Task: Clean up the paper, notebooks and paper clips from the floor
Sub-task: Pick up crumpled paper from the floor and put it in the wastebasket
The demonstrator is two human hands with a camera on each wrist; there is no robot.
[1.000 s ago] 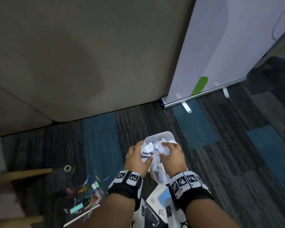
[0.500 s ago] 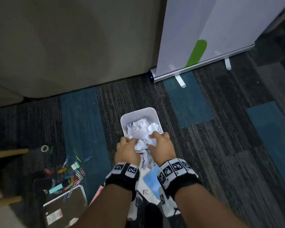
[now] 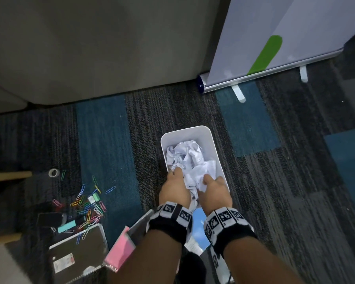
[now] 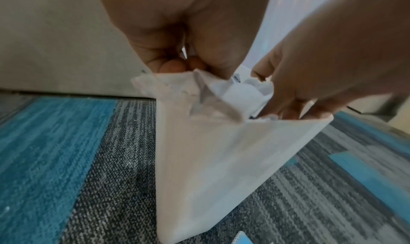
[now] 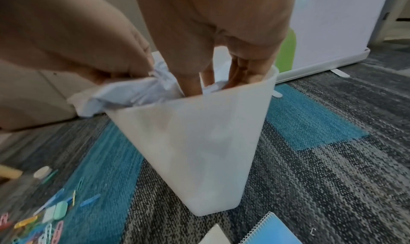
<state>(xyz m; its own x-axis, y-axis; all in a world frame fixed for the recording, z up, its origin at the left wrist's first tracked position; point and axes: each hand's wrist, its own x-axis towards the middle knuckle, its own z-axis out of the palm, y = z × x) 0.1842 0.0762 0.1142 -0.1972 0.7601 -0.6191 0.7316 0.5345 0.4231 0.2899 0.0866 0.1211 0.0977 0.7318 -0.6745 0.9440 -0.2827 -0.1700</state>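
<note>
A white plastic bin [image 3: 205,136] stands on the carpet, stuffed with crumpled white paper [image 3: 188,158]. Both hands are at its near rim. My left hand [image 3: 175,177] grips a fold of the crumpled paper [image 4: 177,86] that sticks out over the bin's left edge, fingers curled on it. My right hand [image 5: 221,77] pushes straight fingers down inside the bin [image 5: 199,142] against the paper. Coloured paper clips [image 3: 88,206] lie scattered on the floor to the left. A dark notebook [image 3: 78,255], a pink one [image 3: 121,249] and a blue spiral one [image 5: 270,230] lie near my arms.
A grey partition wall [image 3: 90,48] runs along the back. A roll-up banner stand [image 3: 264,58] with metal feet is at the back right. Wooden legs [image 3: 8,175], a tape roll [image 3: 53,172] and small erasers [image 3: 93,198] sit at the left.
The paper wad, held by both hands above the bin, is now pushed down into it. The right hand's fingers have gone inside the bin. The head view has tilted downward.
</note>
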